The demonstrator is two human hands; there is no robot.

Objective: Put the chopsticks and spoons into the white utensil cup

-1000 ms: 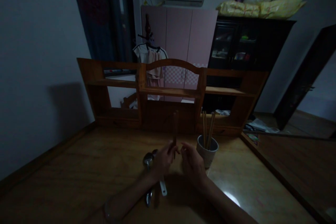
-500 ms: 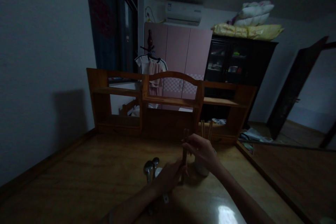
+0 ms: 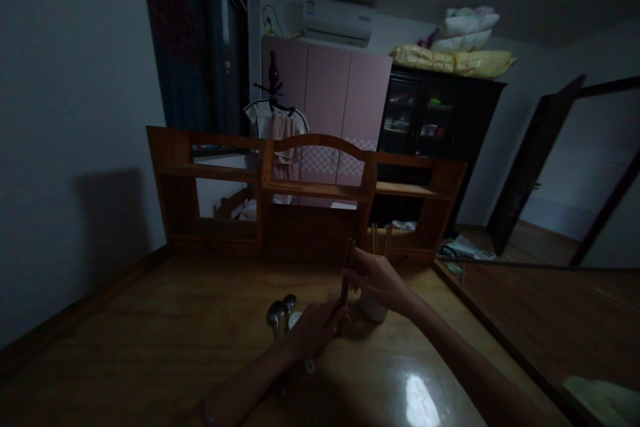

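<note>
Dark brown chopsticks (image 3: 347, 273) stand nearly upright between my two hands. Lower down, my left hand (image 3: 317, 325) is closed around them. Higher up, the fingers of my right hand (image 3: 379, 278) pinch the same chopsticks near the top. Behind my right hand, and partly hidden by it, is a pale cup (image 3: 373, 307) with several lighter chopsticks (image 3: 383, 239) sticking up out of it. Two shiny metal spoons (image 3: 277, 311) lie to the left of my left hand. A white rounded piece (image 3: 295, 319) shows beside them; my left hand and forearm cover the rest.
The wooden tabletop (image 3: 210, 313) reaches back to a low wooden shelf unit (image 3: 313, 191). A raised wooden edge (image 3: 480, 317) runs along the table's right side. On the left rises a wall (image 3: 75, 107). A pale object (image 3: 600, 400) shows at the lower right corner.
The view has turned a little to the right, so the room sits farther left. Both hands still grip the chopsticks, which now lean slightly more.
</note>
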